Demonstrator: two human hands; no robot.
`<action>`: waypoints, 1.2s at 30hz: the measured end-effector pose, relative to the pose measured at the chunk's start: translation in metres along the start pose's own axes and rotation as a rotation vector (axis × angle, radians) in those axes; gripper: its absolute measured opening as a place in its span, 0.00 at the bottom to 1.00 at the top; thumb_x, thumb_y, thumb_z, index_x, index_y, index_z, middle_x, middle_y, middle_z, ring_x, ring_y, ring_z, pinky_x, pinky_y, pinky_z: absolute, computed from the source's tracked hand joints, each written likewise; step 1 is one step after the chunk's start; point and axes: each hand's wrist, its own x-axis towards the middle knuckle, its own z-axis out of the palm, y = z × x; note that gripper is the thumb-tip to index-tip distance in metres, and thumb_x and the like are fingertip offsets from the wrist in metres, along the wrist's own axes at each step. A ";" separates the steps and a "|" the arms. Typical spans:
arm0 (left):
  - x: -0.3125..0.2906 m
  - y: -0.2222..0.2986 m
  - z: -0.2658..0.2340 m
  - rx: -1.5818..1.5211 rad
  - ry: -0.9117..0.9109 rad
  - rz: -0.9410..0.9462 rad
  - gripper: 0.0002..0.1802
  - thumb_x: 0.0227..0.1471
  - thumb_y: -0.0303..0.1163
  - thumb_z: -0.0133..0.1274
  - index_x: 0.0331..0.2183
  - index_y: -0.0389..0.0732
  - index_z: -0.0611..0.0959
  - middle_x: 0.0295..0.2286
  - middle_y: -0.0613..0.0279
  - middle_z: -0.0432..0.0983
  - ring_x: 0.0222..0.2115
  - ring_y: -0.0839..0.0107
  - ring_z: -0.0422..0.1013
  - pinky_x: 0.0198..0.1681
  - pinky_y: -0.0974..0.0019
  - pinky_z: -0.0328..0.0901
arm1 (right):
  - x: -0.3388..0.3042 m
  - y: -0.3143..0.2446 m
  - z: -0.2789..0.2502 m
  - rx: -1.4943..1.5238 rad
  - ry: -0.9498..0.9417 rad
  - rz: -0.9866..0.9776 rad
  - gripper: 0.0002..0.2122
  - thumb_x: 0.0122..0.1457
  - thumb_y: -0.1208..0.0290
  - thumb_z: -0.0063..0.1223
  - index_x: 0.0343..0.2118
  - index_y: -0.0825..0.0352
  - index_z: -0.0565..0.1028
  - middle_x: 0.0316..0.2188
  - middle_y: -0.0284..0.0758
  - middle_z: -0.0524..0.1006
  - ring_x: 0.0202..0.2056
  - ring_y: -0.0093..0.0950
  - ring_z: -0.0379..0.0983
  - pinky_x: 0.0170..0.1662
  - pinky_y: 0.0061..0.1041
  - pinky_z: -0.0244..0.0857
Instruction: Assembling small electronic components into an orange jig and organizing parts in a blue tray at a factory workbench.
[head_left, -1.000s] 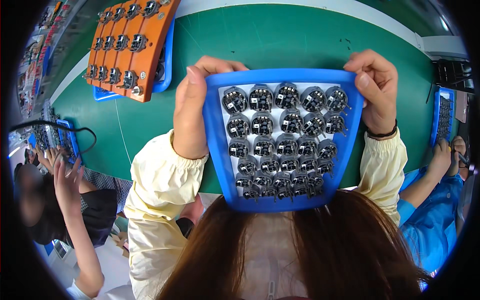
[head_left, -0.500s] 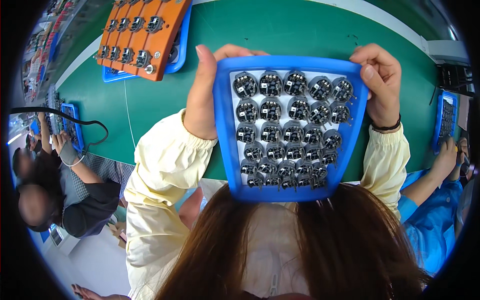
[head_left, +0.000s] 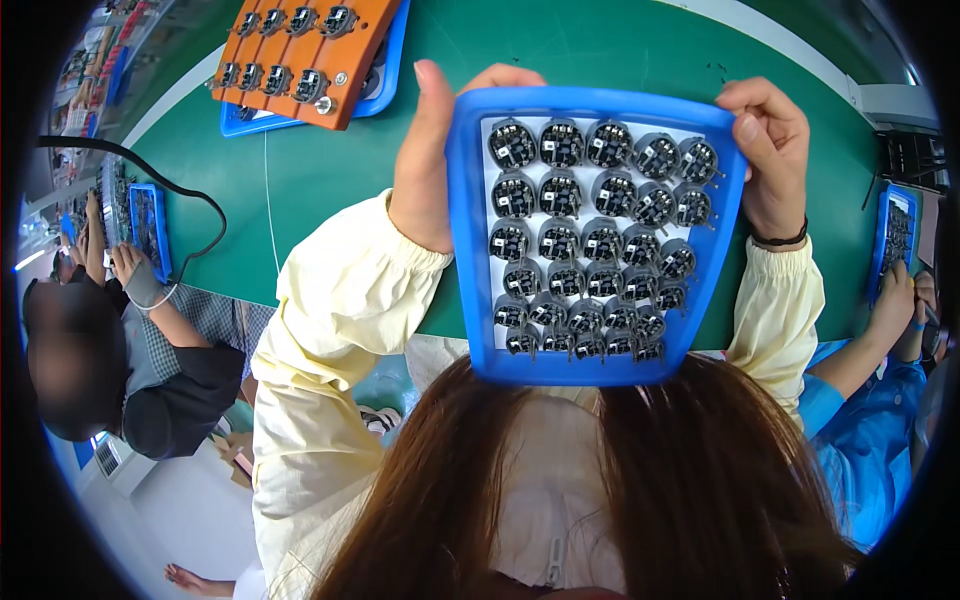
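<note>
A blue plastic tray [head_left: 460,220] is held up in front of me, tilted, with its near edge close to my chest. Several rows of small round black electronic parts [head_left: 560,195], with metal pins and dark rims, lie on its white lining. My left hand [head_left: 425,165] grips the tray's left far corner, thumb raised along the side and fingers behind the rim. At the right far corner my right hand [head_left: 772,150] pinches the rim between thumb and fingers. The fingertips behind the tray are hidden.
An orange fixture board [head_left: 310,60] carrying similar round parts rests on another blue tray [head_left: 385,85] at the far left of the green table [head_left: 560,50]. A black cable [head_left: 190,190] curves over the left side. Co-workers sit left and right beside blue trays [head_left: 893,235].
The held tray and both hands have shifted slightly right and up in the picture. The orange board also appears farther right and higher. Both hands keep their hold.
</note>
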 end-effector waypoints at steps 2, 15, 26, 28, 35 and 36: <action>0.001 -0.001 0.001 -0.042 -0.051 -0.017 0.41 0.45 0.69 0.29 0.42 0.39 0.67 0.39 0.52 0.70 0.40 0.61 0.69 0.42 0.58 0.66 | 0.000 0.001 0.000 0.014 -0.005 -0.003 0.10 0.53 0.71 0.51 0.34 0.73 0.71 0.18 0.26 0.69 0.15 0.08 0.56 0.17 0.07 0.46; 0.000 -0.001 0.006 0.003 -0.013 -0.071 0.41 0.45 0.68 0.33 0.43 0.38 0.67 0.39 0.52 0.69 0.40 0.62 0.68 0.43 0.59 0.65 | 0.000 0.005 -0.008 0.045 -0.077 -0.025 0.12 0.53 0.69 0.51 0.34 0.74 0.70 0.18 0.25 0.67 0.14 0.08 0.54 0.17 0.08 0.46; -0.001 0.000 0.009 0.056 0.016 -0.085 0.37 0.49 0.64 0.33 0.42 0.38 0.68 0.37 0.54 0.71 0.38 0.66 0.70 0.42 0.62 0.66 | 0.001 0.003 -0.007 0.020 -0.096 -0.007 0.12 0.52 0.68 0.52 0.33 0.74 0.70 0.17 0.25 0.65 0.14 0.09 0.54 0.17 0.09 0.45; -0.001 0.000 0.008 0.050 0.017 -0.083 0.36 0.49 0.63 0.33 0.42 0.38 0.68 0.37 0.54 0.71 0.38 0.66 0.70 0.42 0.62 0.66 | 0.001 0.002 -0.007 0.015 -0.103 -0.008 0.12 0.52 0.68 0.52 0.33 0.73 0.70 0.17 0.25 0.65 0.14 0.09 0.54 0.17 0.09 0.45; 0.000 0.000 0.008 0.016 0.029 -0.098 0.33 0.51 0.60 0.34 0.42 0.39 0.68 0.37 0.54 0.70 0.38 0.65 0.69 0.42 0.61 0.66 | 0.003 0.001 -0.006 -0.009 -0.100 -0.012 0.11 0.51 0.69 0.51 0.33 0.73 0.71 0.17 0.25 0.65 0.14 0.10 0.54 0.17 0.09 0.45; 0.000 0.001 0.008 0.016 0.029 -0.097 0.33 0.51 0.60 0.34 0.42 0.39 0.68 0.37 0.54 0.70 0.38 0.65 0.69 0.42 0.61 0.66 | 0.003 0.001 -0.005 -0.009 -0.104 -0.008 0.11 0.51 0.69 0.51 0.32 0.73 0.71 0.17 0.24 0.65 0.14 0.10 0.54 0.17 0.09 0.45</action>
